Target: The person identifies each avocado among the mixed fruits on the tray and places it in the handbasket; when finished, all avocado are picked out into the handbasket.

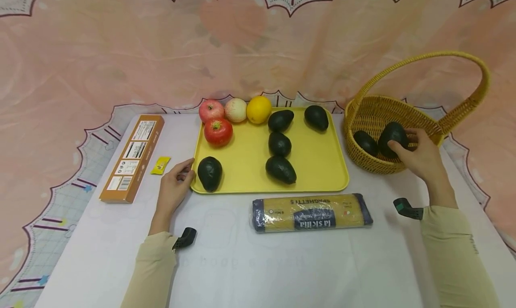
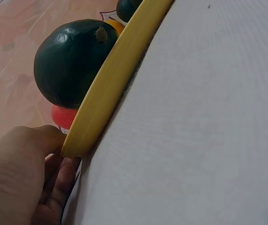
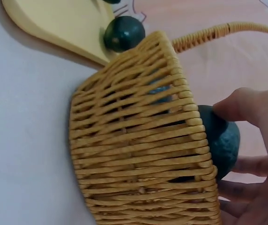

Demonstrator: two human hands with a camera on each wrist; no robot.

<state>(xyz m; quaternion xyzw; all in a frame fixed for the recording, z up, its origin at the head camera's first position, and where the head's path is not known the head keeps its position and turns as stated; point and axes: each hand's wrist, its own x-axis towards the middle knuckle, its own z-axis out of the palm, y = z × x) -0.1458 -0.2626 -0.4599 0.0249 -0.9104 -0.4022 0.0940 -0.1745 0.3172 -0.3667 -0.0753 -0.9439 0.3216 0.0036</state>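
Observation:
My right hand [image 1: 423, 155] grips a dark avocado [image 1: 393, 140] inside the wicker basket [image 1: 387, 167]; the right wrist view shows that avocado [image 3: 223, 143] rising above the basket's rim, thumb on one side and fingers on the other. Beside it in the basket lies another avocado [image 1: 366, 143]. At the left end of the yellow tray [image 1: 242, 164], my left hand [image 1: 174, 187] holds the edge, its thumb at the rim and fingers curled below, as the left wrist view shows. An avocado [image 1: 210, 173] sits on the tray just beside that hand.
Several more avocados [image 1: 280, 145] lie on the tray, with a red apple [image 1: 211, 110], a pale round fruit [image 1: 235, 110], a yellow fruit [image 1: 259, 110] and a tomato [image 1: 218, 132]. A spaghetti pack [image 1: 312, 212] lies in front. Leftward are a long box [image 1: 133, 160] and a yellow packet [image 1: 161, 165].

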